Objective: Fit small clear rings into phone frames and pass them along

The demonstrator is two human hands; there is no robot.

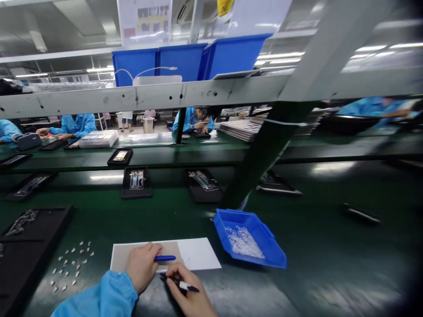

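Observation:
My left hand (143, 265) is closed around a slim blue pen-shaped tool (165, 258), which points right above a white sheet (200, 254). A beige-grey piece (173, 251) covers the left part of that sheet. Just right and nearer to me, my right hand (188, 293) grips a thin black tool with a white band (184, 285); its dark end lies close to the sheet's front edge, and its exact kind is unclear. Many small metal pieces (73, 263) are scattered on the green bench left of the sheet. To the right stands a blue bin (274, 253) holding small whitish parts (244, 242).
A black tray (42, 246) with small parts lies at the left. Black holders with phone-like frames (136, 181) (203, 180) line the far bench. A slanted dark post (261, 158) rises behind the bin to a metal shelf beam (198, 90). Co-workers in blue sleeves (77, 125) sit beyond.

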